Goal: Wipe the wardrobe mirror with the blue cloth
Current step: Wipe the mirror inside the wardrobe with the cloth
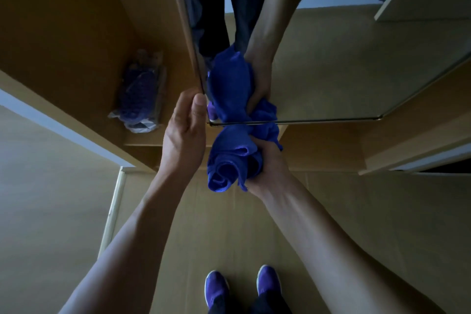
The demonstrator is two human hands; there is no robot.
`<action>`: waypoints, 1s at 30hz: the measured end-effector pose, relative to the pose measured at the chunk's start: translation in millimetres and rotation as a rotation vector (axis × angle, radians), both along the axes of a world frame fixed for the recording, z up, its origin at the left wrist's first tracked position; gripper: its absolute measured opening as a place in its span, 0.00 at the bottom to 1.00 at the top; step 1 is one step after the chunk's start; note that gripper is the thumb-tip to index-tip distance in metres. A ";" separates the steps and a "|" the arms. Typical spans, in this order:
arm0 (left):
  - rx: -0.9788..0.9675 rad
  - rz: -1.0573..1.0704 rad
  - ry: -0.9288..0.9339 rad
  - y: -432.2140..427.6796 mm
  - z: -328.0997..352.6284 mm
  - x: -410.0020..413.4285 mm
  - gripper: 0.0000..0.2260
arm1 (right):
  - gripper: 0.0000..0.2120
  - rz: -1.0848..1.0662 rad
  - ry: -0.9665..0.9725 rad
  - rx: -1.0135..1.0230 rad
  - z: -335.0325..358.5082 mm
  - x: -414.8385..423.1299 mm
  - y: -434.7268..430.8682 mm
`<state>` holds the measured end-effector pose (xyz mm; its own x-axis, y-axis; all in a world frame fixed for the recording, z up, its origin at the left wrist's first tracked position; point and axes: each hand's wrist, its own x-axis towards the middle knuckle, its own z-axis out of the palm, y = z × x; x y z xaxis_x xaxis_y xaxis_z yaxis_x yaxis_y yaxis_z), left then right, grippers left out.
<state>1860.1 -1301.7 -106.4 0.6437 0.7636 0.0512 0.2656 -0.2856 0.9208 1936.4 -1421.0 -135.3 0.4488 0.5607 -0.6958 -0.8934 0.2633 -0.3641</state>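
You are wiping low on the mirror [331, 71]: your right hand [267, 160] grips the bunched cloth [229, 160] tightly, and the cloth meets its own reflection at the glass's bottom edge, near the left corner. Your left hand [186, 130] clasps the edge of the door [331, 145], thumb in front. The next move, I'd judge, is a sweep along the bottom strip with the door kept braced. Your left fingers are hidden behind the door, and the bag [142, 94] beyond it is too dim to identify.

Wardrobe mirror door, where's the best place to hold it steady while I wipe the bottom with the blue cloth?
Probably its free left edge just above the bottom corner, approached from the left. The edge of the mirror door is thin and exposed, so the left hand can pinch it, thumb in front, clear of the blue cloth in the right hand.
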 end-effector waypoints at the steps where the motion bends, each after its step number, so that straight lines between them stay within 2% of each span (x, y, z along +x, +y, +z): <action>1: -0.006 0.016 0.005 -1.8 -2.0 1.3 0.12 | 0.11 -0.004 -0.011 -0.013 -0.6 5.7 -8.3; 5: 0.000 0.029 -0.004 -0.9 -5.1 2.4 0.15 | 0.14 -0.036 -0.046 -0.059 4.8 29.1 -38.2; 9: 0.038 0.027 -0.009 -1.0 -7.8 3.1 0.17 | 0.25 -0.137 -0.022 -0.029 12.8 52.9 -71.5; 12: 0.027 0.026 -0.024 -3.2 -8.7 2.8 0.17 | 0.28 -0.210 -0.026 -0.001 16.5 59.4 -85.2; 15: -0.010 0.035 -0.022 -3.7 -7.5 2.9 0.17 | 0.17 -0.250 -0.003 0.004 12.4 51.7 -78.1; 17: -0.007 0.046 -0.014 -2.8 -7.2 2.7 0.16 | 0.09 -0.176 -0.033 -0.063 8.6 40.6 -61.7; 19: -0.001 0.046 -0.009 -1.9 -7.6 1.7 0.16 | 0.06 -0.076 -0.057 -0.115 4.1 25.8 -38.8; 23: -0.039 0.010 -0.004 2.8 -10.2 -2.6 0.20 | 0.18 0.066 -0.032 -0.123 -0.4 -9.3 8.8; 25: -0.076 -0.018 0.004 6.1 -9.8 -4.4 0.23 | 0.21 0.109 -0.013 -0.095 1.4 -18.1 21.5; 27: -0.081 -0.027 0.021 8.2 -9.2 -4.9 0.21 | 0.20 0.104 -0.003 -0.063 2.9 -16.9 21.8; 29: -0.042 -0.015 0.053 9.9 -9.7 -5.0 0.17 | 0.12 0.099 -0.011 -0.080 4.9 -8.5 11.4; 30: -0.019 -0.004 0.068 10.1 -9.6 -4.4 0.15 | 0.11 0.084 -0.015 -0.081 3.7 -1.8 3.3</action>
